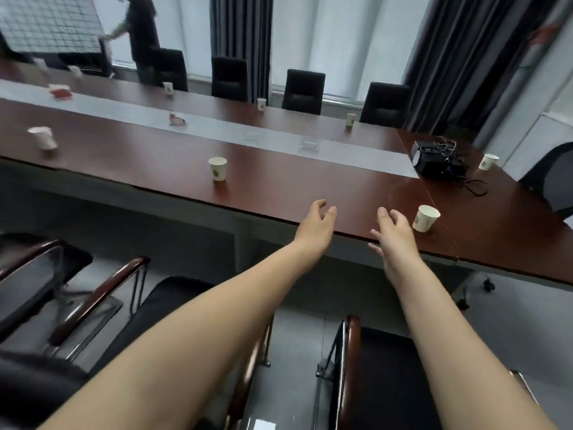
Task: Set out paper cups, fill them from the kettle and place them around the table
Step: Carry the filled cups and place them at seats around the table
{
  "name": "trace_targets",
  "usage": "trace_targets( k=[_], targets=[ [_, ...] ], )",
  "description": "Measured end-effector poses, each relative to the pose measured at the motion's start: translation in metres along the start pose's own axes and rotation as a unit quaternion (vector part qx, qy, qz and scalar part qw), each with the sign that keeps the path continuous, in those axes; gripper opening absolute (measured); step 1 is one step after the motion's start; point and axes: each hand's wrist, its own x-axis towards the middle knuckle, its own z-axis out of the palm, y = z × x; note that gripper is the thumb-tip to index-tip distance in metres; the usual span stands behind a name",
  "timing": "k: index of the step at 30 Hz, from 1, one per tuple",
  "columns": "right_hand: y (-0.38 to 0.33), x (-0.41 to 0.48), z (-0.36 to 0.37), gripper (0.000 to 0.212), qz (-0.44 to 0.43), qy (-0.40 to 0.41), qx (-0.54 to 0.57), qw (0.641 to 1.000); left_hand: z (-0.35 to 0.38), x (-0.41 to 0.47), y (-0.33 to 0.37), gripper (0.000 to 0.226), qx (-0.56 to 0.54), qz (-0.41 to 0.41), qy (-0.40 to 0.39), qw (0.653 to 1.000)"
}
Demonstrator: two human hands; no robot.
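Observation:
Several white paper cups stand around a long dark-red table (279, 181). One cup (426, 218) sits near the front edge, just right of my right hand (393, 234). Another cup (218, 169) stands farther left, and a blurred one (43, 138) at the far left. More cups line the far side (261, 104) (350, 119) (168, 87), and one (488, 162) stands at the right end. My left hand (316, 228) and my right hand both reach over the table's front edge, fingers apart, holding nothing. No kettle is in view.
A black projector (437, 161) with tangled cables sits at the right end. Glass ashtrays (309, 144) lie on the grey centre strip. Black chairs line the far side; armchairs (102, 293) stand in front of me. A person (141, 29) stands at the far left.

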Motion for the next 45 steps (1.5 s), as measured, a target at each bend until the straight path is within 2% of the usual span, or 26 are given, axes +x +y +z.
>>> trace_targets(
  k=[7,13,23,28,32,37,45],
  targets=[
    [-0.043,-0.088,0.078,0.056,-0.045,-0.081,-0.014,0.996,-0.122,-0.065,0.008,0.044,-0.001,0.018,0.097,0.995],
    [-0.079,-0.197,0.158,0.057,-0.098,-0.162,-0.007,0.982,-0.228,-0.136,0.0,0.044,-0.029,0.036,0.175,0.983],
    [-0.095,-0.388,0.274,0.062,-0.155,-0.36,0.018,0.92,-0.381,-0.262,-0.028,0.04,-0.063,0.068,0.324,0.941],
    [-0.08,-0.459,0.339,0.056,-0.162,-0.448,0.013,0.879,-0.465,-0.328,-0.073,0.039,-0.057,0.037,0.433,0.899],
    [-0.068,-0.516,0.395,0.055,-0.164,-0.518,0.006,0.84,-0.529,-0.386,-0.112,0.039,-0.058,-0.01,0.523,0.85],
    [-0.049,-0.57,0.461,0.057,-0.139,-0.597,-0.014,0.79,-0.592,-0.437,-0.152,0.038,-0.075,-0.038,0.592,0.801],
    [-0.031,-0.67,0.625,0.059,-0.123,-0.705,-0.038,0.697,-0.731,-0.483,-0.216,0.039,-0.089,-0.08,0.691,0.713]
  ],
)
